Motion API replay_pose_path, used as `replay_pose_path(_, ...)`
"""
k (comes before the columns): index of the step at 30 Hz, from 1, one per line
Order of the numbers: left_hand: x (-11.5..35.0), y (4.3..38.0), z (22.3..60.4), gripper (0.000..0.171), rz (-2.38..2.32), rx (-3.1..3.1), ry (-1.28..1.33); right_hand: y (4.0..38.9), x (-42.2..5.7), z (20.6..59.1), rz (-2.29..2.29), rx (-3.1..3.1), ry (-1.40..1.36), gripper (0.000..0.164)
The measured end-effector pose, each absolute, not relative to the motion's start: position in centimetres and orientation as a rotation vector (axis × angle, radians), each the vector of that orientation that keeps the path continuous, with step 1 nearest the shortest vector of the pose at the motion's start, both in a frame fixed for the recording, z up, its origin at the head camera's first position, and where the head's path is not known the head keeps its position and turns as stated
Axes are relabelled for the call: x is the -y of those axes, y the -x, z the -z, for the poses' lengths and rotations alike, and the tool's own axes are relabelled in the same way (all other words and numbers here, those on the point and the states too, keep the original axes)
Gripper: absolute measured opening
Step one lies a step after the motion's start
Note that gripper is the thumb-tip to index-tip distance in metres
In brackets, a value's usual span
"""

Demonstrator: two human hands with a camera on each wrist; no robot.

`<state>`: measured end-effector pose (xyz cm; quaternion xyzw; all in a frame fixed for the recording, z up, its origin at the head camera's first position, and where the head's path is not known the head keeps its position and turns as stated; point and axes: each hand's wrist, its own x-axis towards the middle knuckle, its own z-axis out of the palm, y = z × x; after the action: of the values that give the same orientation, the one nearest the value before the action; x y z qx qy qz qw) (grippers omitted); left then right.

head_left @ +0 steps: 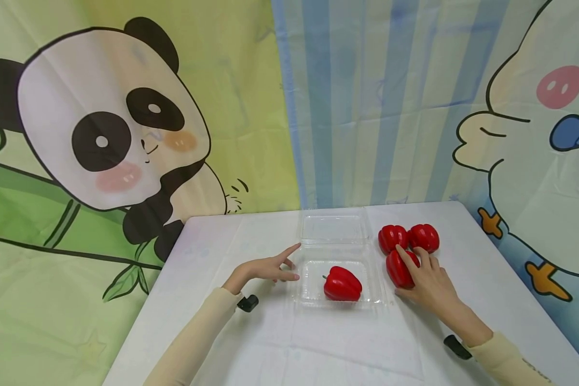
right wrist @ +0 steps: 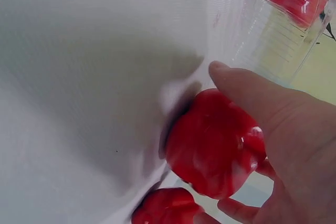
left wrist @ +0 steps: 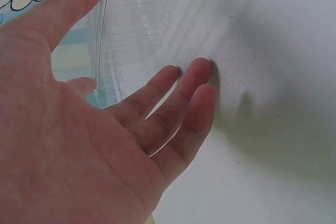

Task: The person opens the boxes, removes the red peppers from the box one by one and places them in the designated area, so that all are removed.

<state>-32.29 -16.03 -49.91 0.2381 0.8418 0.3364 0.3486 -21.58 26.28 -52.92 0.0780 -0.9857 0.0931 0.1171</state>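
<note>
A red bell pepper [head_left: 399, 271] lies on the table right of the clear plastic box. My right hand [head_left: 427, 284] grips it from above, thumb on the near side and fingers over the far side; the right wrist view shows this bell pepper [right wrist: 215, 145] between thumb and fingers. Inside the box [head_left: 311, 295] another red bell pepper [head_left: 342, 284] rests on its side with its stem to the left. My left hand [head_left: 270, 268] is at the box's left edge, fingers loosely extended, holding nothing; in the left wrist view, the hand [left wrist: 94, 124] reaches to the box wall [left wrist: 142, 19].
Two more red bell peppers, one on the left [head_left: 392, 238] and one on the right [head_left: 423, 238], sit just behind the gripped one. The box's hinged lid [head_left: 335, 228] lies folded back toward the printed curtain [head_left: 342, 107]. A white cloth covers the table [head_left: 352, 348].
</note>
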Motion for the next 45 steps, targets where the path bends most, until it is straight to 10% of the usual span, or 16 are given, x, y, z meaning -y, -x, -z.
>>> replay_pose_path(45, 16.1, 32.2, 49.9, 0.101, -0.874, -2.178, -0.613, 21.8, -24.3, 47.1, -0.251, 2.910, -0.584, 0.125)
